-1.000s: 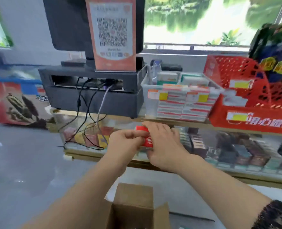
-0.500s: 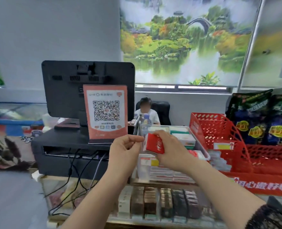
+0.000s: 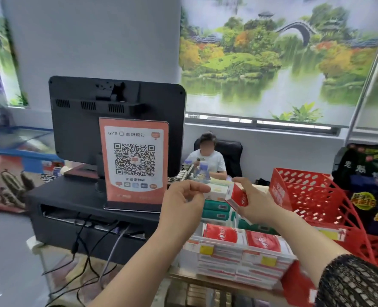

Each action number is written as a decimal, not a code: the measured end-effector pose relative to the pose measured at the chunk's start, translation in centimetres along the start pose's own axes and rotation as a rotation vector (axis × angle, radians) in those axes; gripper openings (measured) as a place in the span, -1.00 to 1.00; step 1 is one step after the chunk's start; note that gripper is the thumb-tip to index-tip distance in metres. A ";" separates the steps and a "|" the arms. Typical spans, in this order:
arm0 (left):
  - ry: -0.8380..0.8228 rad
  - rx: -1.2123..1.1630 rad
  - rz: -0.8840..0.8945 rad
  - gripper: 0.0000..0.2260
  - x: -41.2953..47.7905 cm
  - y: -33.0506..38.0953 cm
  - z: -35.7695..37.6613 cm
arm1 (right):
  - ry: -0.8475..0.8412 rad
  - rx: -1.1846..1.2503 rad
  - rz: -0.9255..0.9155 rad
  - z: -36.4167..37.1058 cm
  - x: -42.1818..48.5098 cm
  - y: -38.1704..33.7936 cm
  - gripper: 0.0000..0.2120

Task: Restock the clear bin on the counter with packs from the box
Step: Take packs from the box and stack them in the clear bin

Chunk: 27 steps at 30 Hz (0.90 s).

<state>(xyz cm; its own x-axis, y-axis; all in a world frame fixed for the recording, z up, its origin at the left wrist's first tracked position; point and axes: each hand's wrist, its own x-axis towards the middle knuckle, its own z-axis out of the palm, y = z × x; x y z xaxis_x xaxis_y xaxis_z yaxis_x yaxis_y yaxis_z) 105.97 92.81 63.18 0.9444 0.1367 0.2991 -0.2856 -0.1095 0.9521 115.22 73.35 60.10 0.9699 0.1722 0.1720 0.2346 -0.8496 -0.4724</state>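
Observation:
My right hand (image 3: 253, 204) grips a red and white pack (image 3: 236, 197) and holds it tilted above the clear bin (image 3: 239, 257) on the counter. The bin holds rows of red-and-white packs at the front and green-and-white packs (image 3: 215, 210) behind. My left hand (image 3: 182, 201) hovers just left of the pack over the bin's left side, fingers loosely curled, holding nothing. The box is out of view.
A black monitor (image 3: 117, 120) on a black stand (image 3: 90, 209) with an orange QR sign (image 3: 134, 160) stands left of the bin. A red mesh basket (image 3: 316, 209) sits to its right. A person sits behind the counter. Cables hang down the counter front.
Both hands rose from low in front of the counter to above the clear bin. The left hand let go of the pack, which the right hand alone now carries further right.

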 end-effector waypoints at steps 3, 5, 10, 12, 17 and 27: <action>-0.003 0.011 -0.021 -0.80 1.0 -0.7 0.9 | -0.112 -0.027 0.018 0.6 1.5 1.3 -0.55; -0.007 0.024 -0.027 -0.79 1.4 -1.6 1.5 | -0.181 -0.029 0.016 0.9 2.1 1.8 -0.65; -0.010 0.049 -0.036 -0.76 2.0 -3.2 2.3 | -0.316 -0.085 0.032 1.2 3.0 2.7 -0.62; -0.015 0.058 -0.036 -0.77 2.2 -3.5 2.5 | -0.328 -0.123 0.040 1.4 3.3 2.9 -0.63; -0.049 0.070 -0.058 -0.79 2.8 -3.9 3.4 | -0.421 -0.247 0.049 1.1 4.0 2.8 -0.63; -0.043 0.065 -0.100 -0.76 2.7 -4.0 3.5 | -0.479 -0.369 0.110 0.5 4.5 4.3 -0.87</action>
<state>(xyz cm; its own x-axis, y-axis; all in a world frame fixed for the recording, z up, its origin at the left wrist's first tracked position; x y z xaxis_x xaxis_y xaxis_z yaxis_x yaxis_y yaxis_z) 110.20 90.12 59.91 0.9742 0.1076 0.1986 -0.1801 -0.1610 0.9704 120.63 70.72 58.43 0.9284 0.2064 -0.3090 0.1771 -0.9768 -0.1205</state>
